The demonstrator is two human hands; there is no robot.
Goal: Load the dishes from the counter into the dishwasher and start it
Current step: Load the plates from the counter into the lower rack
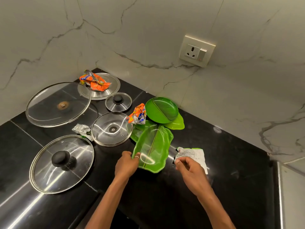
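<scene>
The leaf-shaped green plate [152, 149] sits on the black worktop [214, 187], its far end overlapping a second green plate [137, 131]. The left hand [127, 164] grips its near left rim, with the fingers curled over the edge and one ringed finger lying inside the dish (whether the plate is lifted clear of the worktop I cannot tell). Just right of that plate the right hand [189, 169] pinches the crumpled silver end of a torn white wrapper [193, 153] with curled fingertips.

Beyond the plate two more green leaf plates are stacked, a darker one [161, 109] on a lighter one [177, 123]. An orange snack wrapper [137, 115] stands just beyond the plate's far tip. Just left of the plate lies an upturned glass lid [112, 128], touching the second green plate. Further left and nearer is a glass lid with a black knob [61, 163], with a foil scrap [81, 129] between those two lids. Left of and beyond the plate are a small knobbed glass lid [118, 101], a large upturned glass lid [58, 104] and a steel lid [105, 90] carrying another orange wrapper [94, 81]. High on the marble wall, beyond and right of the plate, is a wall socket [196, 51].
</scene>
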